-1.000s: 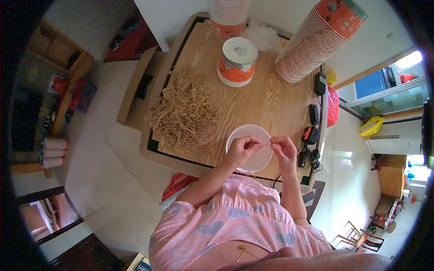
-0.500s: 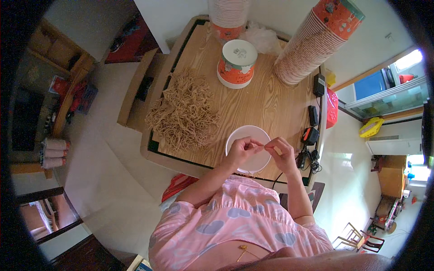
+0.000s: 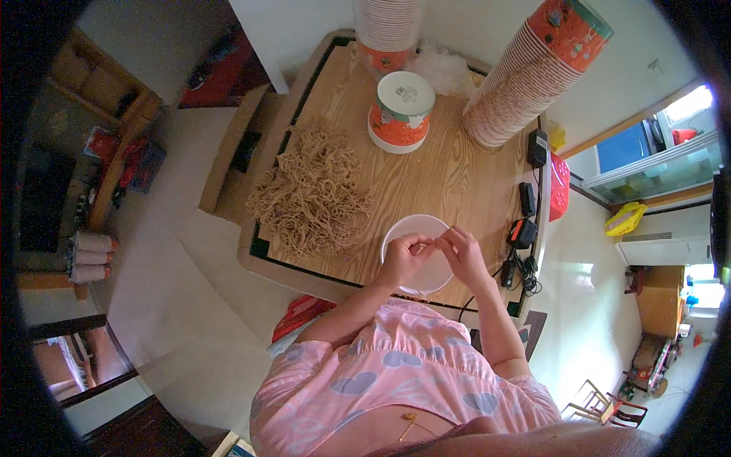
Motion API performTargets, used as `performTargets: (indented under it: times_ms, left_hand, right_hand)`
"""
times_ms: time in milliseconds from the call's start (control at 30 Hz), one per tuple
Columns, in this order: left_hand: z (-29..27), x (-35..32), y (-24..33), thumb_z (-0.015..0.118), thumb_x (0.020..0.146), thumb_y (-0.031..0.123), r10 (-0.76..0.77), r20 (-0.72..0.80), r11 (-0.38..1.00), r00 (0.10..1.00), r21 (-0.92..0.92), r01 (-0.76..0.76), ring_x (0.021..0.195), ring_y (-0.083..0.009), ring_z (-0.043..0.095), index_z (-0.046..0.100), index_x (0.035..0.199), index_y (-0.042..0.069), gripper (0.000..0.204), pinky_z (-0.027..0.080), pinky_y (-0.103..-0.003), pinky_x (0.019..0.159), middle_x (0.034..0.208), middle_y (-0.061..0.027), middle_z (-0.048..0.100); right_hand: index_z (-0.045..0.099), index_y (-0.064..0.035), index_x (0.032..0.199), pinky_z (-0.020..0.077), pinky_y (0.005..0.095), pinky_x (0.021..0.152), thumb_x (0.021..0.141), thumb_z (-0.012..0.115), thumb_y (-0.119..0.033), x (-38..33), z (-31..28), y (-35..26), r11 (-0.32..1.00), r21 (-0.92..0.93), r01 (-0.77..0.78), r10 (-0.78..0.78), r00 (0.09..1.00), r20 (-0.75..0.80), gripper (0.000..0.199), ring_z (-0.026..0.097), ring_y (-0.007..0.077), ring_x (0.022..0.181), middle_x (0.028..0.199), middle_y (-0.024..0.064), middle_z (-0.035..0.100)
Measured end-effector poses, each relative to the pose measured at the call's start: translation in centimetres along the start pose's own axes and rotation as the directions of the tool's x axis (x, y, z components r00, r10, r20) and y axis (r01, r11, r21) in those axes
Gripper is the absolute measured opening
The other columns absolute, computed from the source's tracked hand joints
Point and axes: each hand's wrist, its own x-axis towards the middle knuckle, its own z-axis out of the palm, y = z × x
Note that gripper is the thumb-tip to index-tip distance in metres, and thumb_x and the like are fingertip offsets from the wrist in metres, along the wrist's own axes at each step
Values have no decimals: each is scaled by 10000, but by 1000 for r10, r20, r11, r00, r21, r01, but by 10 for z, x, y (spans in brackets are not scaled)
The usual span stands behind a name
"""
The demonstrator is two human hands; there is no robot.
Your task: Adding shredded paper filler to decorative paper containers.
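Observation:
Over a white round paper tub at the table's near edge, my left hand and my right hand meet fingertip to fingertip. Both are closed in a pinch. Whatever sits between the fingers is too small to make out. The tub's open mouth faces up, and my hands cover part of it. To the left of it lies a loose, tangled heap of tan twine. Farther back, an orange and green patterned paper tub rests upside down, its white base up.
A tall leaning stack of nested paper tubs stands at the back right; another stack is at the back, beside crumpled clear plastic. Black adapters and coiled cables line the right edge. An open cardboard box adjoins the table's left.
My right hand has shifted slightly left and up, closer against the left fingertips. The left hand stays nearly in place, and the view has tilted slightly.

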Motion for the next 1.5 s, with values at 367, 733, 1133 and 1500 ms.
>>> performTargets:
  times_ms: [367,733,1133,1500]
  left_hand:
    - [-1,7,-18,640,778,215,-456,-64,836,888,-373,402,465,-44,414,629,784,60,155,303,-208,416,583,47,520]
    - [7,12,-22,644,776,233,-451,-133,855,883,-348,384,425,-46,373,622,738,76,163,265,-218,394,521,57,455]
    - [5,15,-12,634,771,167,-457,-139,864,879,-304,401,528,-56,441,630,775,28,140,342,-220,488,614,32,528]
    - [8,17,-36,636,752,102,-415,-179,884,892,-313,349,602,-60,478,619,706,15,100,389,-231,549,647,33,551]
  right_hand:
    - [585,-99,988,465,419,690,767,537,-73,8,29,35,974,-82,-212,209,977,-48,228,559,370,802,865,179,554]
    - [595,-50,968,436,334,598,723,550,-45,-5,35,33,974,25,-224,225,963,-149,249,528,261,643,725,130,504]
    - [599,-55,960,437,325,595,717,549,-37,-6,35,34,982,2,-191,189,971,-148,249,524,245,633,712,116,500]
    - [591,-47,968,443,331,599,713,550,-28,-7,35,36,976,35,-216,219,968,-127,258,529,258,637,737,132,510]
